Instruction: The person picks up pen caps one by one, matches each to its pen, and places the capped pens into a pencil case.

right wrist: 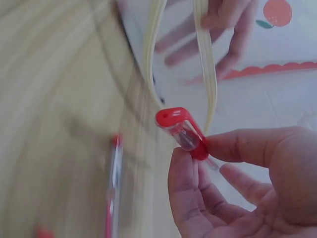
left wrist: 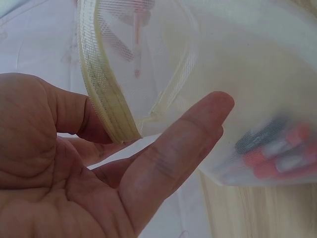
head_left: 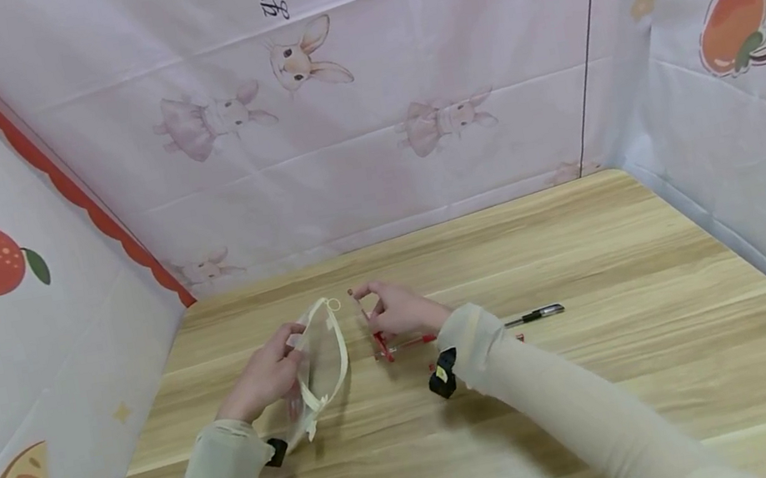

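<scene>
A translucent mesh zip pouch [head_left: 326, 360] with a cream zipper edge gapes in the head view. My left hand [head_left: 265, 375] grips its near side, with the thumb and fingers on the mesh by the zipper band [left wrist: 111, 99]. Through the mesh in the left wrist view show several pens [left wrist: 277, 151] with red and black parts. Just right of the mouth, my right hand [head_left: 402, 308] pinches a clear pen with a red cap [head_left: 383, 347] between thumb and fingers. That cap [right wrist: 181, 129] points toward the right wrist camera.
Under the right forearm lie a red pen [head_left: 411, 343] and a black pen [head_left: 543, 313] on the wooden table [head_left: 582, 248]. Another red end [head_left: 520, 338] peeks out by the sleeve. Printed cloth walls [head_left: 394, 34] stand behind and at both sides.
</scene>
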`<state>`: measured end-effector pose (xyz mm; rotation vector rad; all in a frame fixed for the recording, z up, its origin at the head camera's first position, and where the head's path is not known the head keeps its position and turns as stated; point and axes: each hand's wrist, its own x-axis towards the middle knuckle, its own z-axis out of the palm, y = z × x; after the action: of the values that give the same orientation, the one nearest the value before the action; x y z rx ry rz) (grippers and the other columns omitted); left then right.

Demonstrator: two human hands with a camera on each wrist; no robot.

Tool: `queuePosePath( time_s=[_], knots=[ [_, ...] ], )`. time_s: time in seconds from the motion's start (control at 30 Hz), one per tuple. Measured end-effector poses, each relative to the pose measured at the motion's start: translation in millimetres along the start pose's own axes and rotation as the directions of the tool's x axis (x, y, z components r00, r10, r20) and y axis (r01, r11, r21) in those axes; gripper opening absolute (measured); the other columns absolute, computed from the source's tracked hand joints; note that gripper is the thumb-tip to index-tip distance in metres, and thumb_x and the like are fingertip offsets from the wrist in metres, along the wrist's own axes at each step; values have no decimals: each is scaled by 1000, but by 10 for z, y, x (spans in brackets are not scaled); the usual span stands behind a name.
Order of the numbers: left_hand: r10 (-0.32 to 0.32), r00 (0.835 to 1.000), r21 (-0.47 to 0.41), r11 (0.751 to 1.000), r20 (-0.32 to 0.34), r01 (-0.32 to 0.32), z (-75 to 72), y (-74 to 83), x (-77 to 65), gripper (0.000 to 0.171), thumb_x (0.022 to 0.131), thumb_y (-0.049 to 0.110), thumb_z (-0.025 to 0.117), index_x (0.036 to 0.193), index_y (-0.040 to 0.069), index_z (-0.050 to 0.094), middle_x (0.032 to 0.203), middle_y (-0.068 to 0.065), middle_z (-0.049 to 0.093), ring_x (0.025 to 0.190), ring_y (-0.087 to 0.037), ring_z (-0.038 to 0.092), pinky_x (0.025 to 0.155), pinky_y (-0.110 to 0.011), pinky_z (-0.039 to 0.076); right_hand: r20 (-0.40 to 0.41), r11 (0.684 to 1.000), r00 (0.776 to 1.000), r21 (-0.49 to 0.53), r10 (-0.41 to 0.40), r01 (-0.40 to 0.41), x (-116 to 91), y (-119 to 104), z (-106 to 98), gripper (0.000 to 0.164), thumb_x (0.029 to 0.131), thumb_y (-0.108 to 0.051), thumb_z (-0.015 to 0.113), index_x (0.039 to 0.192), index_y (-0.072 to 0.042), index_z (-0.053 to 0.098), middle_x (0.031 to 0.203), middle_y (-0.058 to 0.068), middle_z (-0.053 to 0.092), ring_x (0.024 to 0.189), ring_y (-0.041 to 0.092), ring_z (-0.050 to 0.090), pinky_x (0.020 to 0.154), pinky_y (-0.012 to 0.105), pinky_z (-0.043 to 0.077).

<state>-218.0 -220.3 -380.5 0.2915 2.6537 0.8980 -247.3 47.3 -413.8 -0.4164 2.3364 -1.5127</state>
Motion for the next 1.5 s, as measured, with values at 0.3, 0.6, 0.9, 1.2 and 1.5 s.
queuePosePath(
  time_s=[0.3,0.6,0.9,1.2,1.5],
  knots=[
    [4,1000,13,1000,-2,-4,10,16,-2,45,110,13,45,154,8,45,133,-29,66,101,-32,70,78,-41,60,-18,980,999,192,50,-46,93,-76,355,64,94,6,67,154,-6,50,94,9,68,66,17,62,63,33,58],
    [-2,1000,10,1000,13,2,21,32,11,45,111,13,44,156,8,43,138,-31,64,108,-35,70,82,-45,61,-20,982,999,189,33,-29,117,-196,531,63,96,4,69,154,-4,49,91,8,67,78,28,70,83,50,65],
    [-6,1000,9,1000,27,6,29,44,17,44,111,14,45,155,8,44,138,-30,65,110,-36,70,81,-45,61,-45,976,998,214,44,-33,151,-230,637,61,97,4,66,154,-6,47,84,6,62,72,23,63,79,46,63],
    [-5,999,-6,1000,33,5,24,43,17,44,111,13,44,155,8,43,137,-31,64,103,-34,71,78,-44,62,-92,982,994,182,62,-44,185,-254,680,59,95,6,67,151,-6,50,87,7,65,76,27,71,77,42,65],
    [-2,999,-25,1000,38,3,22,35,11,43,112,12,44,154,8,44,139,-31,63,101,-32,72,78,-46,63,-126,998,991,55,49,-42,204,-248,741,62,93,4,68,152,-7,51,83,4,62,66,12,58,57,20,47]
  ],
)
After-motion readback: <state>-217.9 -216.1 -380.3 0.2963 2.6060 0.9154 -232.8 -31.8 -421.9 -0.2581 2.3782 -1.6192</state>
